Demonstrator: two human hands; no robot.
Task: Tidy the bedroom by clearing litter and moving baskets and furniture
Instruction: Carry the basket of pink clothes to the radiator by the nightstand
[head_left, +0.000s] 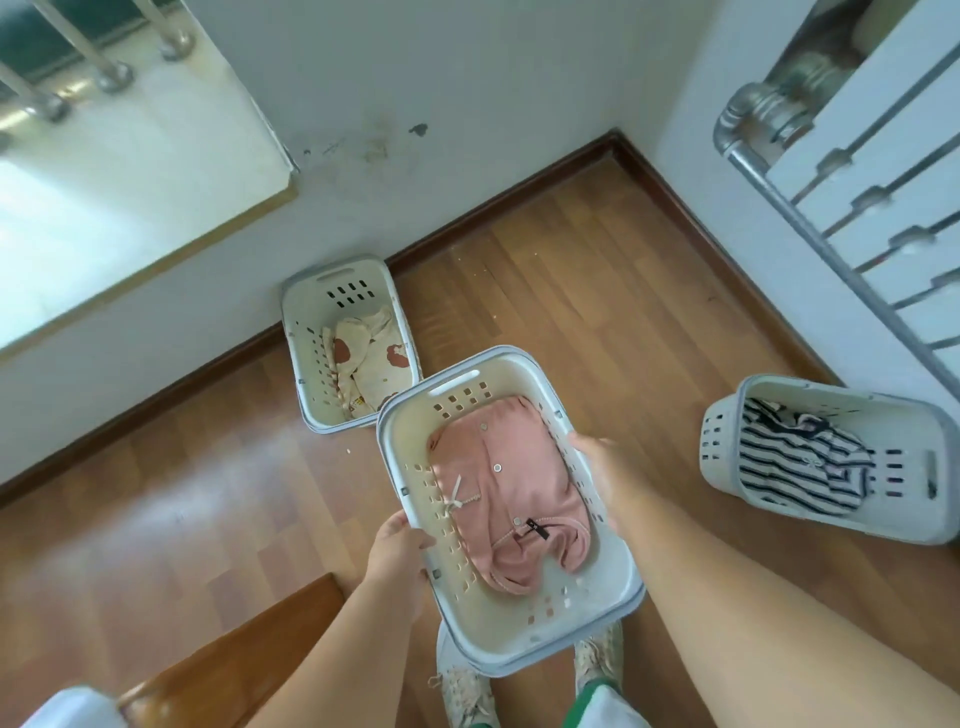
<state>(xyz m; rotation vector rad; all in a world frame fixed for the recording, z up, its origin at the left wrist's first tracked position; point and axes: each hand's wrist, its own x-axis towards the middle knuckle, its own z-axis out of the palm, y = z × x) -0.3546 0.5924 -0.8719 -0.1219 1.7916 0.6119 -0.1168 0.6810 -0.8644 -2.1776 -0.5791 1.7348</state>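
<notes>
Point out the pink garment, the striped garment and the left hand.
pink garment (511, 499), head view, middle of the fabric
striped garment (795, 467), head view, striped middle
left hand (397, 545), head view, back of hand

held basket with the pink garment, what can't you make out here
- Head view: left hand fingers, hidden behind the held basket wall.
- Black tag on the pink garment: too small to read.
- Floor beneath the basket: covered by it.
- Shoes: mostly hidden by the basket.

held basket (613, 613) before feet, second basket (306, 374) behind-left by wall, third basket (727, 441) right
</notes>
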